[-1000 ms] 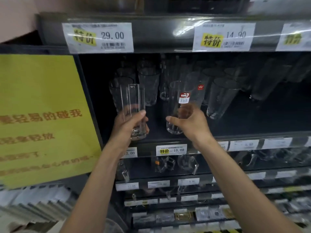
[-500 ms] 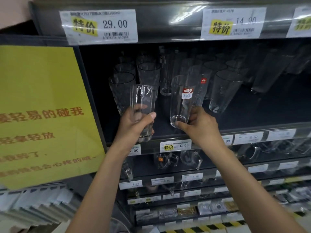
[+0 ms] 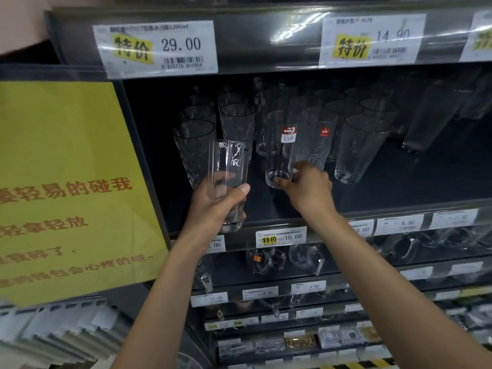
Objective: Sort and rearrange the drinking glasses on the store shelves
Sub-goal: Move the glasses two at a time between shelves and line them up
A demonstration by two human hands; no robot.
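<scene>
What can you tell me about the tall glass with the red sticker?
The tall glass is a clear, straight-sided tumbler, empty, mouth up, with a thick base. A red-and-white sticker with a barcode sits near its rim. It is upright near the front of the dark shelf, among other glasses. The right hand pinches its base between thumb and fingers. The square glass in the left hand is apart from it.

Dim shelf interior, glare on price strip (image 3: 292,30) — blurred, bowed edges

Clear square tumbler (image 3: 229,179) upright, left of tall stickered glass (image 3: 279,155) tilted among shelved glasses (image 3: 356,147).
</scene>
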